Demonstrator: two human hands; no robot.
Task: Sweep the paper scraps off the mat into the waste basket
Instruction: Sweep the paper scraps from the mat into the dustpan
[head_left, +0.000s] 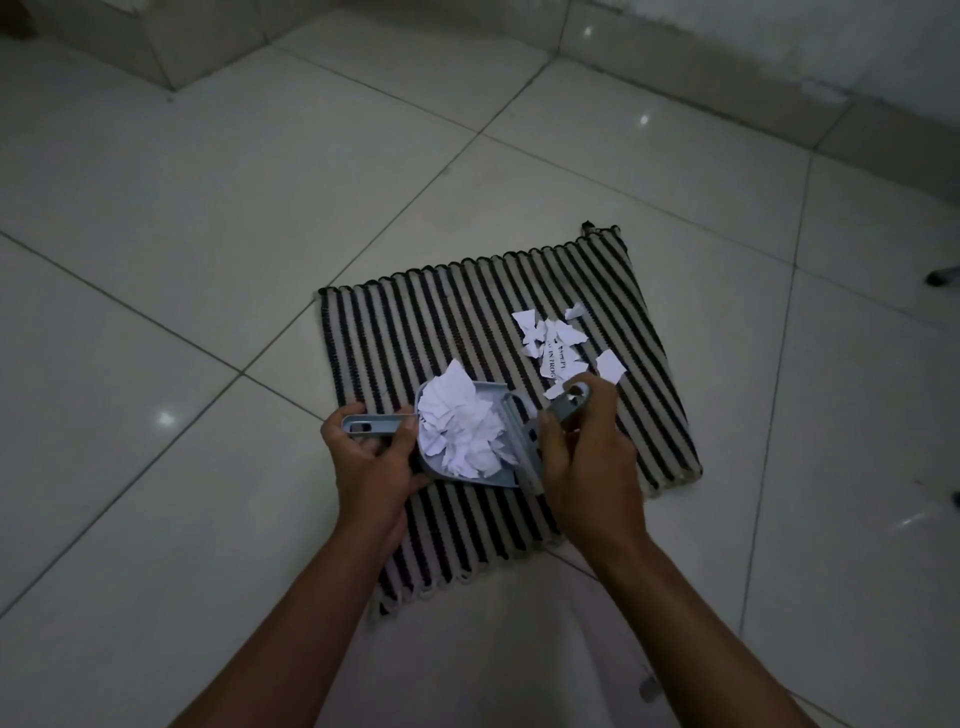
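Two bare forearms reach forward from the near edge of the view, over the near fringe of the mat (467, 322). The left hand (371, 457) is turned palm-in, its fingers (335, 423) curled tight around the flat grey handle of a plastic dustpan (491, 475), thumb pressed on top. The right hand (584, 457) is knuckles-up, fingers wrapped around the grey handle of a small brush (569, 405), whose head lies against the pan's open lip. The pan sits on the mat near its left edge, heaped with torn white scraps (462, 428), crumpled and jagged. The mat is a woven rectangle, ribbed in black and cream stripes, with a looped fringe at its near and far ends, lying skewed on the floor (208, 234) of large glossy pale tiles. Farther on, toward the mat's right edge, a loose cluster (556, 343) of scraps remains, one bearing printed letters.
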